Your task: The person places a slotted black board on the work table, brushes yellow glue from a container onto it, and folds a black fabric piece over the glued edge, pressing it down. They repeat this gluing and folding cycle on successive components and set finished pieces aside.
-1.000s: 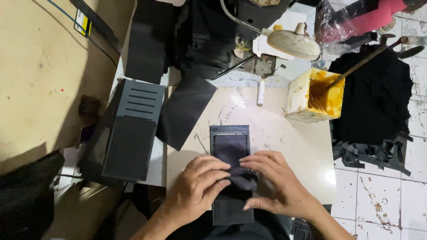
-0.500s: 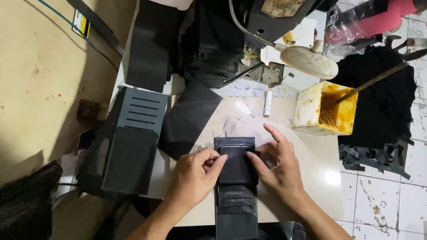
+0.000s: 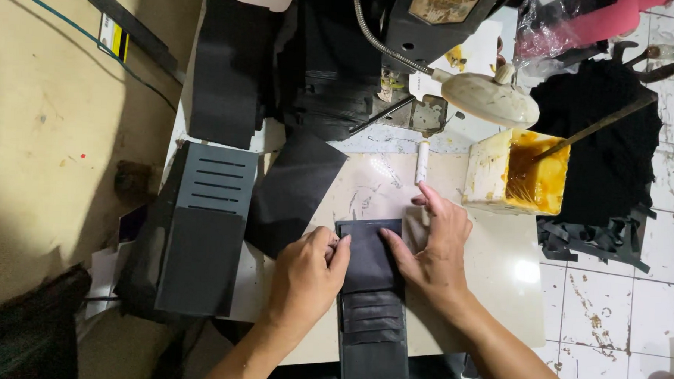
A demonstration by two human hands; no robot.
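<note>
Both hands press a black wallet piece [image 3: 369, 288] flat on the surface [image 3: 498, 292], near centre. Left hand [image 3: 304, 278] fingers curled on its left edge; right hand [image 3: 432, 252] spread, holding nothing. Far right, tub [image 3: 487, 172] holds yellow glue [image 3: 535, 174] with stick [image 3: 601, 124] in it.

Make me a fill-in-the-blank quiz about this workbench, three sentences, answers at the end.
1. Both hands, left hand and right hand, press on a long ____ wallet piece.
2. The square tub beside the lamp holds ____ glue.
3. A stick rests in the ____.

Missing words: black; yellow; tub
</note>
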